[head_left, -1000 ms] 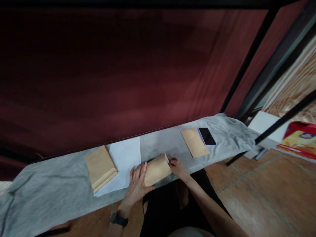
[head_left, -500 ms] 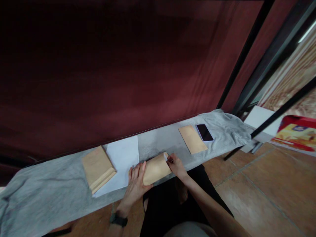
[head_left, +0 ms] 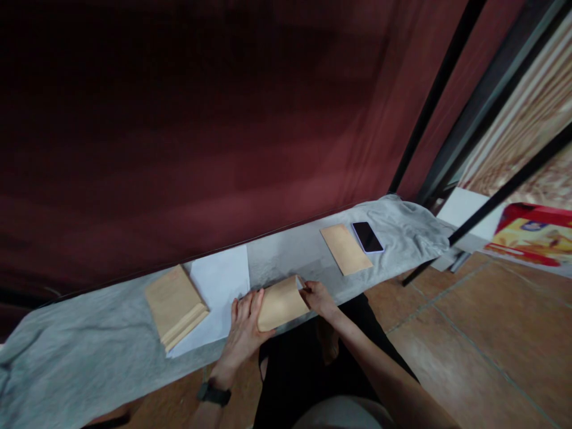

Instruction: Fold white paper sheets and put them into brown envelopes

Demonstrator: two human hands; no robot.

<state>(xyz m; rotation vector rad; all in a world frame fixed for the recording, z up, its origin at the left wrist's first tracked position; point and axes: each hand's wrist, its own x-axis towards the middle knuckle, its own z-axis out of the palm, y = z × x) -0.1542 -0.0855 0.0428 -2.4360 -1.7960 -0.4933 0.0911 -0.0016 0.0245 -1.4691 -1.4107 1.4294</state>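
A tan paper envelope lies at the front edge of the cloth-covered bench, its open end to the right. My left hand grips its left end, thumb along the lower edge and fingers at the upper side. At the open end, the fingers of my right hand are closed and partly inside the mouth, where a bit of white paper shows. To the left, a stack of tan envelopes rests partly on white paper sheets. Another single envelope lies flat to the right.
A dark-screened phone sits beside the single envelope. Grey cloth covers the narrow bench, with a dark red surface behind it. Black poles rise at the right, near a red and yellow package.
The view has shifted slightly. My right hand's fingers sit a little deeper in the envelope's mouth, and less white paper shows there. My left hand keeps its hold.
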